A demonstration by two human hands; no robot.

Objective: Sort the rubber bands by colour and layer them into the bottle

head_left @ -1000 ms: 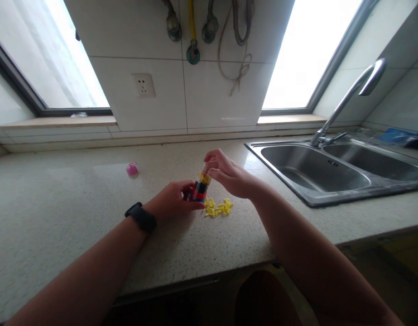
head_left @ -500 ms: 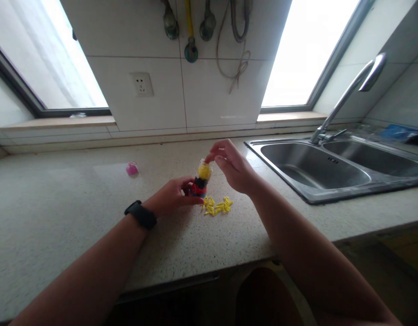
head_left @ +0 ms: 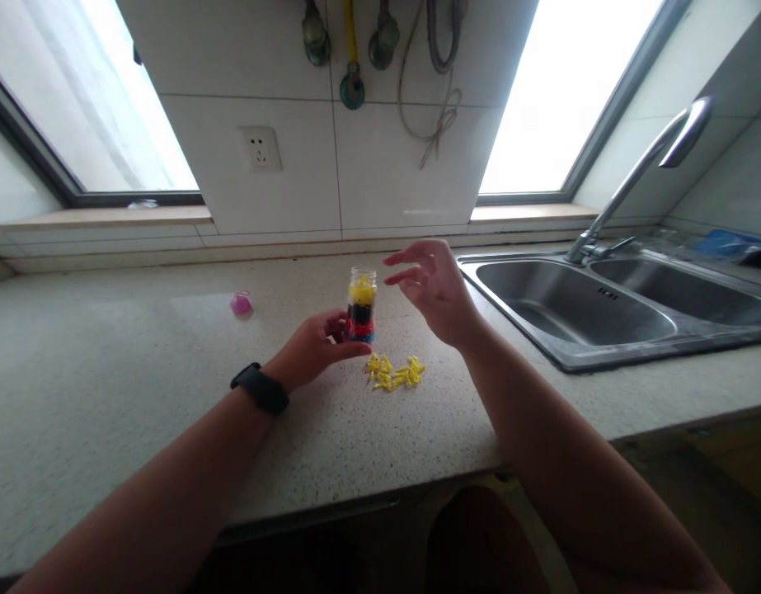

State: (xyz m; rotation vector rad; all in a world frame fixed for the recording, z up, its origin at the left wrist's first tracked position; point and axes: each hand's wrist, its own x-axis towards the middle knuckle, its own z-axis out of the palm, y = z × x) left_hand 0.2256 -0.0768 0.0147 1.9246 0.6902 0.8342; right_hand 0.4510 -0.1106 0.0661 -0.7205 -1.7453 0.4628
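A small clear jar (head_left: 361, 305) stands upright on the counter, its mouth uncovered. Inside it, small pieces lie in layers: yellow on top, then black, red and blue at the bottom. My left hand (head_left: 321, 346), with a dark watch on its wrist, grips the jar low down from the left. To the right of the jar's mouth, my right hand (head_left: 439, 289) hovers with fingers apart and holds nothing. A loose cluster of small yellow pieces (head_left: 396, 374) lies in front of the jar; they are too small to identify surely.
A small pink object with a loop (head_left: 241, 304) sits on the counter (head_left: 138, 371) to the left. At the right is a double steel sink (head_left: 553, 359) with a tall faucet (head_left: 633, 177). A tiled wall with an outlet (head_left: 260, 148) rises behind.
My right hand has drawn back from the jar's mouth to the right, and its fingers have spread. The jar, tilted before, now stands upright in my left hand.
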